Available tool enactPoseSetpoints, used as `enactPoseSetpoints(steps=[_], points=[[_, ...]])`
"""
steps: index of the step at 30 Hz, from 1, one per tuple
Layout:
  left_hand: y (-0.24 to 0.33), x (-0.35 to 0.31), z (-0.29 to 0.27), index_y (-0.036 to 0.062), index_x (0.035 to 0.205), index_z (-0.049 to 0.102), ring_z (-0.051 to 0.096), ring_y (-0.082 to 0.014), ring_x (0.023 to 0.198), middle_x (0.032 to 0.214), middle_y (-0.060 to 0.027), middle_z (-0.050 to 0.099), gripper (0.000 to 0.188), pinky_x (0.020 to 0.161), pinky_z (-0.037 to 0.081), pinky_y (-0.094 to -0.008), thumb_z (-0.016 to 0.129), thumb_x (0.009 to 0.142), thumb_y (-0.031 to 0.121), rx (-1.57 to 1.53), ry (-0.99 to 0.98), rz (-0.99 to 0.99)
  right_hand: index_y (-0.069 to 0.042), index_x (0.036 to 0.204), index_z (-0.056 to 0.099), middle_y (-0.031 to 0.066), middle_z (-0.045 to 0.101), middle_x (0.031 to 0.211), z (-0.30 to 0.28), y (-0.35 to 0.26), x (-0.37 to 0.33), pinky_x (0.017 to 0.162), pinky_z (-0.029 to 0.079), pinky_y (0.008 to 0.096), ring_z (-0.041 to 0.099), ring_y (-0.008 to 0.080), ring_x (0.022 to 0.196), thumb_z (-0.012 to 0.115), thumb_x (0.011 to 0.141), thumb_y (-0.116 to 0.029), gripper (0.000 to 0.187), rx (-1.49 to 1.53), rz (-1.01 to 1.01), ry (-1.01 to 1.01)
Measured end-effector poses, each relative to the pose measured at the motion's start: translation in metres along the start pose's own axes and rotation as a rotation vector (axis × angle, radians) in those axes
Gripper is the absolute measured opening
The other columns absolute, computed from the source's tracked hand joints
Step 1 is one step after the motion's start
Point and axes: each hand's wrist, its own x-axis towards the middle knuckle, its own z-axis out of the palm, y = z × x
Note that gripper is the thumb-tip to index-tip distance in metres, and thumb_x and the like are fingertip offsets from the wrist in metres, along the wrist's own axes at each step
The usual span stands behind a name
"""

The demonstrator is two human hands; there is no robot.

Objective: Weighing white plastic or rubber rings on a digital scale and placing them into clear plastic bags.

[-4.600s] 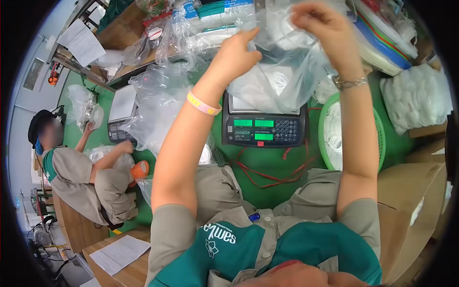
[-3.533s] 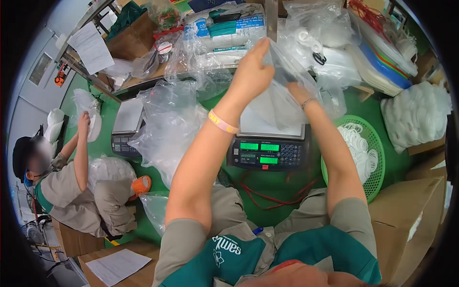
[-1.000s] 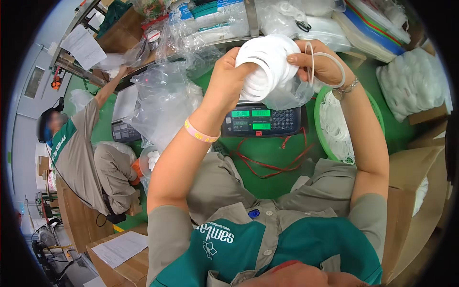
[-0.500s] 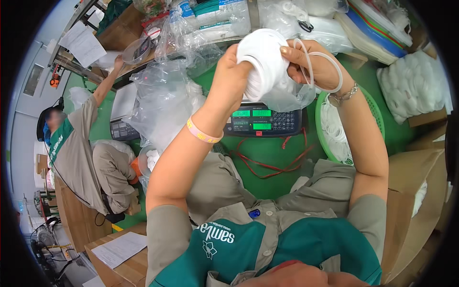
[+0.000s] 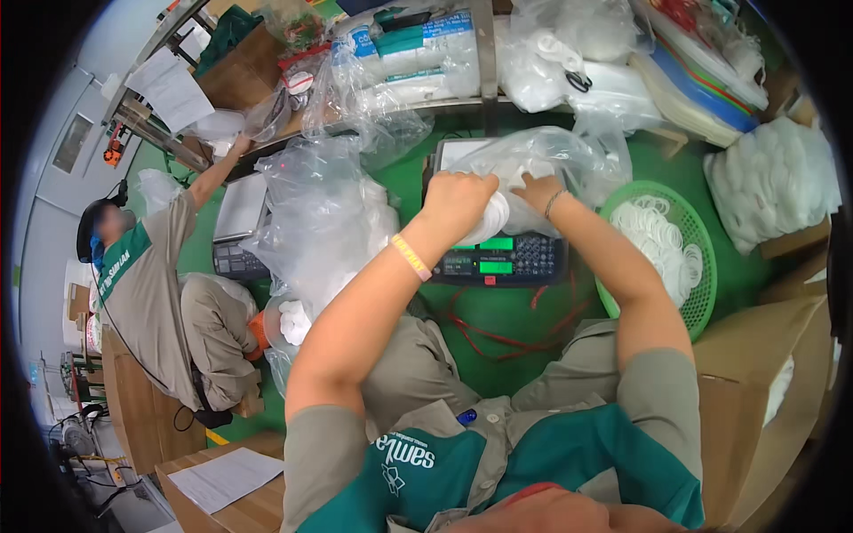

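Observation:
In my left hand [image 5: 464,202], closed with the knuckles up, is a stack of white rings [image 5: 494,218] held over the front of a black digital scale [image 5: 524,258]. A clear plastic bag [image 5: 569,147] with white contents lies on the scale's pan. My right hand [image 5: 539,192] is at the bag's near side beside the stack, its visible fingers spread against the plastic. Some of its fingertips are hard to make out. To the right, a green round basket [image 5: 708,289] holds many loose white rings [image 5: 656,238].
Left of the scale sits a large clear bag [image 5: 324,209] of white items. Red string [image 5: 498,351] lies on the green floor. A cardboard box [image 5: 755,382] stands at right, a stuffed white bag [image 5: 769,182] beyond it. A co-worker [image 5: 169,284] sits at left.
Both hands have come down to the scale; the left still grips the ring stack. The thin rings that hung from my right hand are no longer seen on it. The head view has shifted slightly.

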Motion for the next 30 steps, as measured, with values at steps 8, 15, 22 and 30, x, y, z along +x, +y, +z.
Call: enactPoseSetpoints(steps=[8,15,22,30], points=[[-0.041,0.055,-0.046,0.0068,0.091,0.052,0.055,-0.0389,0.078,0.079,-0.0201,0.059,0.025,0.067,0.043,-0.0459,0.046,0.067,0.005,-0.574,0.309,-0.310,0.000,0.096,0.055,0.0198,0.058,0.094,-0.060,0.060,0.062,0.074,0.043,0.0365,0.055,0.0321,0.089,0.044,0.078,-0.017,0.027,0.486,-0.106,0.293],[-0.054,0.063,-0.021,0.0125,0.100,0.054,0.057,-0.0343,0.084,0.086,-0.0170,0.060,0.034,0.069,0.044,-0.0429,0.048,0.067,0.007,-0.371,0.084,-0.451,-0.001,0.082,0.056,0.0072,0.057,0.069,-0.111,0.061,0.033,0.060,0.041,0.0269,0.053,0.0147,0.065,0.058,0.068,-0.010,0.016,0.877,-0.026,0.425],[-0.050,0.053,-0.047,0.0064,0.124,0.044,0.055,-0.0128,0.089,0.100,-0.0061,0.059,0.058,0.081,0.040,-0.0231,0.043,0.069,-0.011,-1.184,0.075,-0.229,-0.005,0.078,0.051,-0.0008,0.057,0.072,-0.152,0.038,-0.016,0.058,0.039,0.0192,0.052,0.0054,0.068,0.058,0.076,-0.011,0.009,1.213,-0.118,0.100],[-0.011,0.037,-0.064,-0.0006,0.109,0.053,0.054,-0.0108,0.089,0.098,-0.0054,0.059,0.037,0.076,0.043,-0.0232,0.049,0.072,-0.005,-1.105,0.207,-0.329,-0.003,0.075,0.050,-0.0024,0.049,0.065,-0.181,-0.005,-0.069,0.053,0.036,0.0194,0.047,0.0046,0.059,0.050,0.080,-0.013,0.012,0.987,-0.235,0.162]])
